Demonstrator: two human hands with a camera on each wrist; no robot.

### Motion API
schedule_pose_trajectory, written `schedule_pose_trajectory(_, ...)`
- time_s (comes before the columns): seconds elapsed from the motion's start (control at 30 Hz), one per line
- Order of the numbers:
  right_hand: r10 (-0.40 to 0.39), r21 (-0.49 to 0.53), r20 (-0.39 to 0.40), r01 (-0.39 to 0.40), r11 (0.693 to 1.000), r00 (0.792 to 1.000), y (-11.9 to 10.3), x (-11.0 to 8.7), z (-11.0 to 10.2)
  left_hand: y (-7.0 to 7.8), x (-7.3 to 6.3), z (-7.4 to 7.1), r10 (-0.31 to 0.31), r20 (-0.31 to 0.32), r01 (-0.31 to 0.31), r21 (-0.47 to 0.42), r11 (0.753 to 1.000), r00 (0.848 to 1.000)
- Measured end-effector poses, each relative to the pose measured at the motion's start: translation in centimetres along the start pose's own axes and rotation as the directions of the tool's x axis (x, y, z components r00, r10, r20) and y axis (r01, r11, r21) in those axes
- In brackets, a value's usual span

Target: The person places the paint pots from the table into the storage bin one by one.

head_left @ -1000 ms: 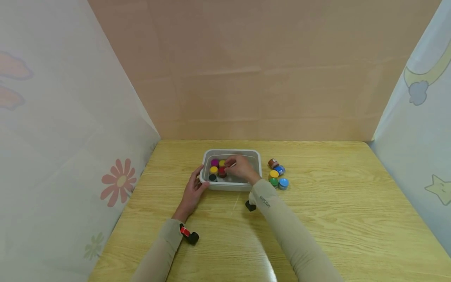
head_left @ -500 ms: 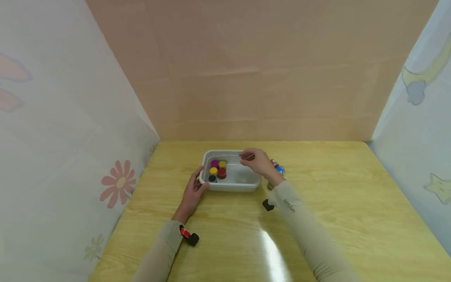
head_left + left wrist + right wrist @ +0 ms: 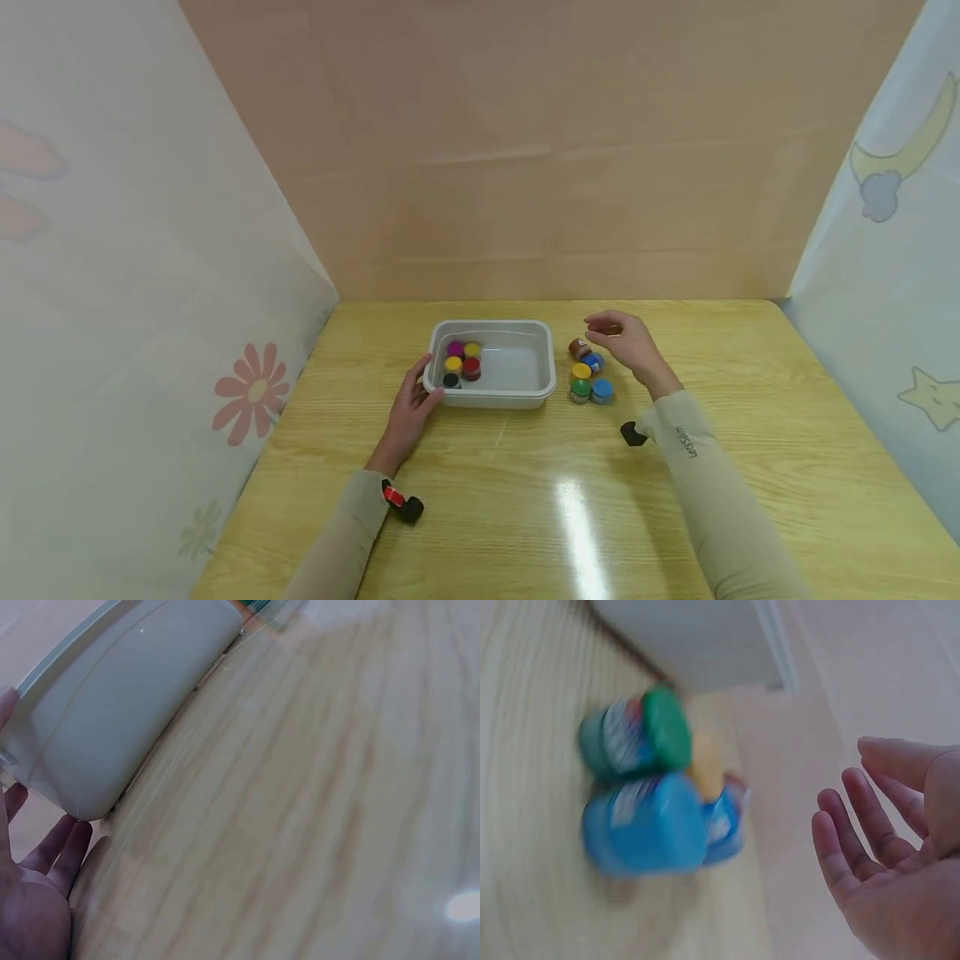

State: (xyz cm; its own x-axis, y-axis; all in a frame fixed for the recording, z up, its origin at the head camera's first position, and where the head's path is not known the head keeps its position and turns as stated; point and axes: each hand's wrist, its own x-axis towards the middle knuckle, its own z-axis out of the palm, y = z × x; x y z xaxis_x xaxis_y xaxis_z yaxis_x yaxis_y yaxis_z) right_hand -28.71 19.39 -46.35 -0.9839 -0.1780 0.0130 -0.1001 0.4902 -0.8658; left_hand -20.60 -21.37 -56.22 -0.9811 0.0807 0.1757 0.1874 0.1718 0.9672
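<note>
A white plastic tub stands left of centre on the table. My left hand grips its near left corner, thumb at the rim and fingers along the left end; the left wrist view shows fingertips against the tub's end wall. Inside lie small paint jars with purple, yellow, red and black lids, such as a red one. My right hand is raised over the table beyond the loose jars, fingers loosely bent and nothing between them. Below it are a brown-red jar and a dark blue jar, both tipped.
Closer to me stand a yellow-lidded jar, a green-lidded jar and a light blue jar, just right of the tub. A brown backdrop rises behind the wooden table, with patterned sheets on both sides.
My right hand has moved right, out of the tub and over to the loose jars. The left hand stays at the tub's corner, and the jars keep their places.
</note>
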Motion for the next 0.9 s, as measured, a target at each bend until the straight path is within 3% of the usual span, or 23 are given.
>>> schedule_pose_trajectory(0.23,0.08,0.059,0.022,-0.081,0.995,0.997,3.3,-0.6,-0.9,-0.2,0.1,-0.1,-0.023,0.004,0.023,-0.005,1.0,1.0)
schedule_pose_trajectory(0.43,0.116,0.089,0.071,-0.122,0.989,0.991,4.8,-0.9,-0.6,-0.2,0.2,-0.1,-0.048,0.011,0.048,-0.015,0.999,0.999)
schedule_pose_trajectory(0.73,0.118,0.074,0.115,-0.127,0.989,0.986,5.7,-0.8,-0.3,2.6,-0.6,0.1,-0.043,0.03,0.044,-0.03,0.999,0.999)
schedule_pose_trajectory(0.9,0.124,0.061,0.132,-0.133,0.989,0.983,5.9,-0.8,0.0,2.7,-0.7,0.1,-0.045,0.031,0.046,-0.036,0.998,0.999)
